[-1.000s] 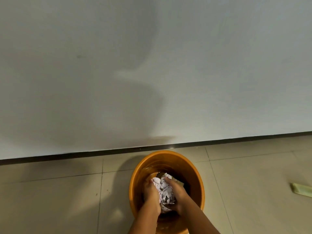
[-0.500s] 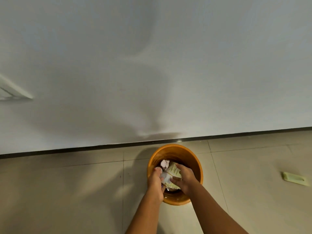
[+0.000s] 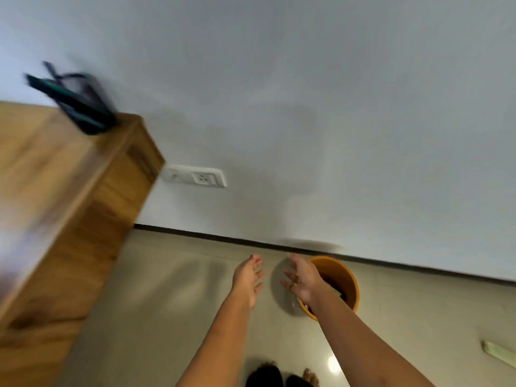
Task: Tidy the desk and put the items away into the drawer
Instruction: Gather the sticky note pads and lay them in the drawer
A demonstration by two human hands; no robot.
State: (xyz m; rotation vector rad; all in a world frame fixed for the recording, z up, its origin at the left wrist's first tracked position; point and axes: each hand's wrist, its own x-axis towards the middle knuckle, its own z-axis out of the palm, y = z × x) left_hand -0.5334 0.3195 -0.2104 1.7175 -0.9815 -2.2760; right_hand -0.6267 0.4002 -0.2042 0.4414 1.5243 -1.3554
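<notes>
An orange bin (image 3: 350, 280) stands on the tiled floor by the wall, partly behind my right forearm, with dark and pale scraps inside. My left hand (image 3: 247, 277) is left of the bin, fingers spread, holding nothing. My right hand (image 3: 303, 279) hovers at the bin's left rim, fingers straight and empty. The wooden desk (image 3: 64, 196) fills the left side, blurred by motion, with a dark bag-like object (image 3: 75, 103) on its far corner.
A white wall socket (image 3: 195, 177) sits on the wall beside the desk. A pale green flat object (image 3: 499, 354) lies on the floor at the far right. My feet (image 3: 282, 377) show at the bottom edge.
Both hands let go of the crumpled paper in the bin and lifted out, opening. The view swung left and up, so the desk and socket came into sight.
</notes>
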